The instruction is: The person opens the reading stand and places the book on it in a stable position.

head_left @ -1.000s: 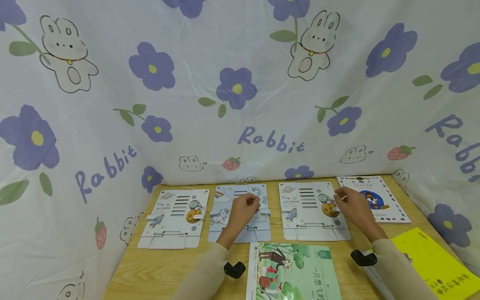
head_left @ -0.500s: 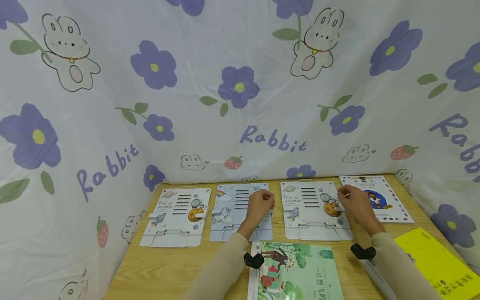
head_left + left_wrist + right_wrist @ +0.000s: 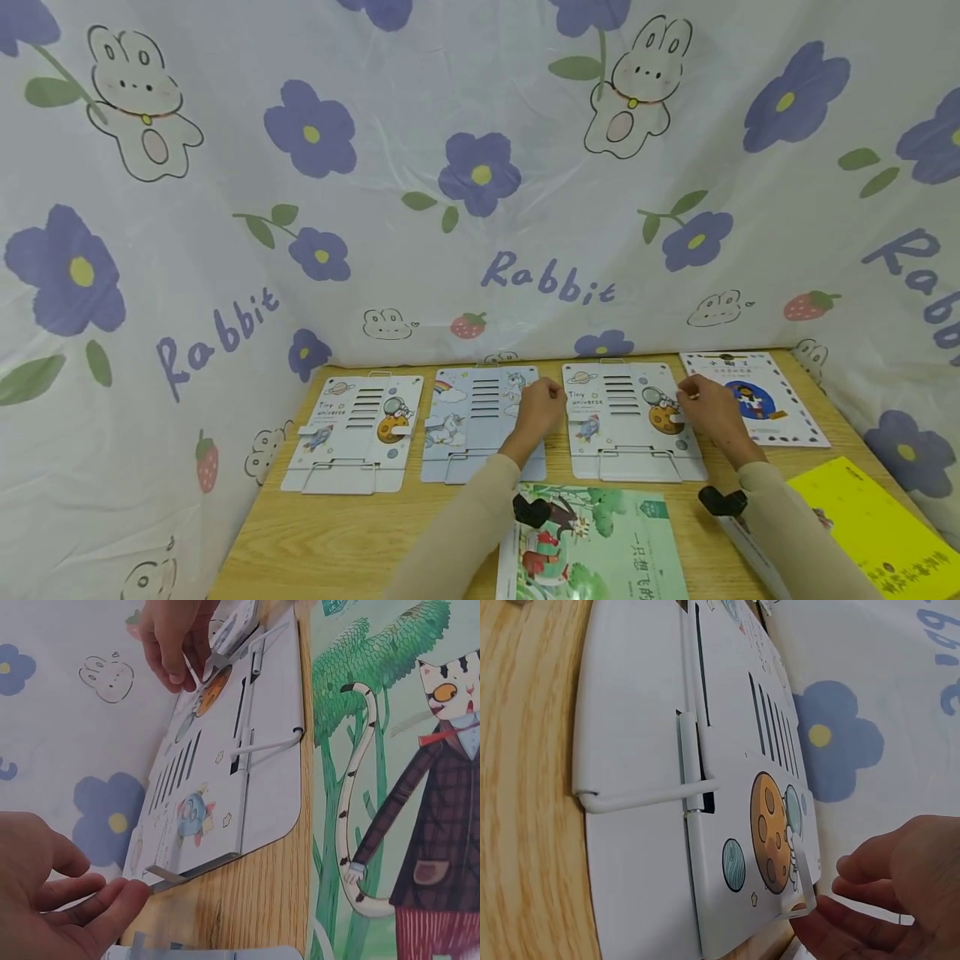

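Three flat metal book stands lie in a row. The right-hand one [image 3: 622, 450], printed "Tiny universe" with an astronaut on an orange planet, lies between my hands. My left hand [image 3: 536, 417] hovers at its left edge with loosely bent fingers and nothing between them; in the left wrist view its fingertips come close to the stand's left page clip [image 3: 165, 874]. My right hand [image 3: 712, 408] is at the opposite edge. In the right wrist view, its lower fingers reach the edge beside the right page clip [image 3: 805, 877], while the thumb stays apart from it.
The unicorn stand [image 3: 483, 433] and another "Tiny universe" stand [image 3: 352, 433] lie to the left. A green picture book [image 3: 600, 542] lies in front, partly beneath my left sleeve. A white book [image 3: 787, 421] and a yellow book [image 3: 877, 525] are at right. A printed curtain [image 3: 420, 275] backs the wooden table.
My left hand has moved right, from over the unicorn stand to the left edge of the right-hand stand. My right hand has stayed near that stand's right edge.
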Motion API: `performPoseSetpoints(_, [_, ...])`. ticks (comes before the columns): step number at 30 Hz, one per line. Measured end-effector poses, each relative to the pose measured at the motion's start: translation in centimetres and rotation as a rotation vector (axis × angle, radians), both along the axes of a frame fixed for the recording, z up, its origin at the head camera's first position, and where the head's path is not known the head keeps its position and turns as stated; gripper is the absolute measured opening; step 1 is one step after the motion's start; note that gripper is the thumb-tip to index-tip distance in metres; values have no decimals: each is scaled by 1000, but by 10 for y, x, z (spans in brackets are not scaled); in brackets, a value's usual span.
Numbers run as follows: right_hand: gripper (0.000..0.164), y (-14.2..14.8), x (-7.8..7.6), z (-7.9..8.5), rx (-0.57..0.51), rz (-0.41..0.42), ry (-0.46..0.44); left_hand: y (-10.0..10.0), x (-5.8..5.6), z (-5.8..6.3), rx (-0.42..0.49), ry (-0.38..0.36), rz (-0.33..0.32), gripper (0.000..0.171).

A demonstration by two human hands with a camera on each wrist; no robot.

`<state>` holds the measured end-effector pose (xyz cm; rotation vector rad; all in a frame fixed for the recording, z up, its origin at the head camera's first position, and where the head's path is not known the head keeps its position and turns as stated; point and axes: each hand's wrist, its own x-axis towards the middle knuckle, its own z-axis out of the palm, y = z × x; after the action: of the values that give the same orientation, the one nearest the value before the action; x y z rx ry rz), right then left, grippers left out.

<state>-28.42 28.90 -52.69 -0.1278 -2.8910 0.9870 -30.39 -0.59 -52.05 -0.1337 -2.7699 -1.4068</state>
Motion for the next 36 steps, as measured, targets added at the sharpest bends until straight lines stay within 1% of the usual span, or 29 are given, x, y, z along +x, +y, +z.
performPoseSetpoints(3, [38,0,-2,-2,-4,-16,-39,5,1,0,4,-36,-27,30])
performPoseSetpoints(6, [39,1,-3,-2,-10,-21,-62,8,-1,-3,16,-42,-44,32])
performPoseSetpoints(8, [39,0,-4,-3,-13,-19,-64,11,-8,-16,3,-31,-35,22])
performPoseSetpoints(9, [39,0,-4,-3,-12,-18,-62,12,-13,-22,3,-29,-30,20])
performPoseSetpoints(11, [37,0,-4,-4,-14,-17,-57,15,-23,-36,2,-24,-17,31])
performPoseSetpoints(13, [36,-1,-4,-5,-16,-15,-51,17,-32,-50,18,-42,-8,44])
performPoseSetpoints(15, [35,-1,-4,-5,-21,-18,-45,19,-38,-55,44,-61,-3,49])
performPoseSetpoints(17, [34,-1,-3,-6,-28,-19,-38,19,-41,-58,58,-82,0,49])
performPoseSetpoints(18, [34,-2,-3,-6,-30,-21,-35,20,-42,-61,67,-82,5,49])
performPoseSetpoints(20, [33,-2,-3,-7,-34,-27,-32,19,-41,-59,77,-85,3,49])
performPoseSetpoints(25, [37,-2,-3,-10,-35,-51,-47,18,-32,-46,118,-97,-4,50])
performPoseSetpoints(27, [38,-3,-3,-10,-25,-56,-51,17,-31,-43,119,-105,7,45])
performPoseSetpoints(29, [39,-4,-4,-10,-9,-54,-48,15,-28,-37,129,-113,12,39])
performPoseSetpoints(30, [39,-5,-3,-9,-3,-54,-48,15,-29,-39,126,-101,11,38])
performPoseSetpoints(31, [39,-5,-3,-8,1,-55,-47,14,-29,-37,135,-101,10,38])
performPoseSetpoints(32, [40,-6,-3,-8,5,-58,-46,15,-30,-39,137,-93,12,37])
performPoseSetpoints(33, [40,-6,-2,-8,2,-60,-44,14,-29,-37,144,-88,3,41])
performPoseSetpoints(35, [41,-6,-1,-9,-7,-62,-35,15,-31,-42,131,-45,15,42])
performPoseSetpoints(36, [42,-6,0,-9,-14,-65,-27,15,-30,-41,131,-40,17,39])
